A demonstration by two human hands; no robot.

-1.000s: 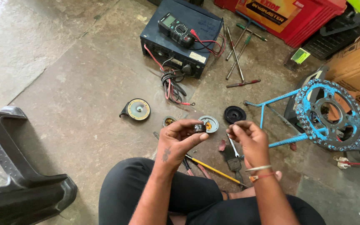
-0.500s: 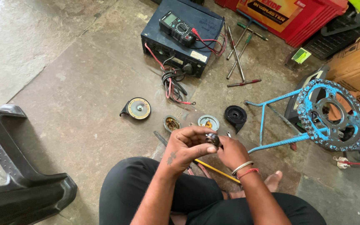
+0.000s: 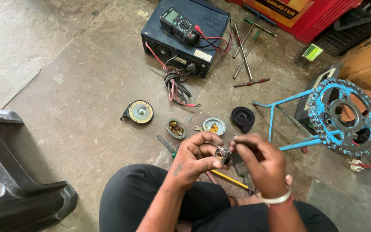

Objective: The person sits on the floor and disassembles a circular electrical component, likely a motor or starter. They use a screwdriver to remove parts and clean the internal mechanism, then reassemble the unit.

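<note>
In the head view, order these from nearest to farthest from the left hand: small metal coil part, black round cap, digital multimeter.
1. Small metal coil part, held at the left hand fingertips.
2. Black round cap, on the floor, up-right.
3. Digital multimeter, on the dark box, far top.

Even, soft daylight fills the scene; the concrete floor (image 3: 65,86) is brightest at far left, where it pales to a mild washed-out glare. Shadows are weak and diffuse, darkest beneath the black plastic stool (image 3: 18,180) at near left. Focus is sharp across the frame, with no evident motion blur. The wide lens stretches and bends forms slightly toward the edges.
</note>
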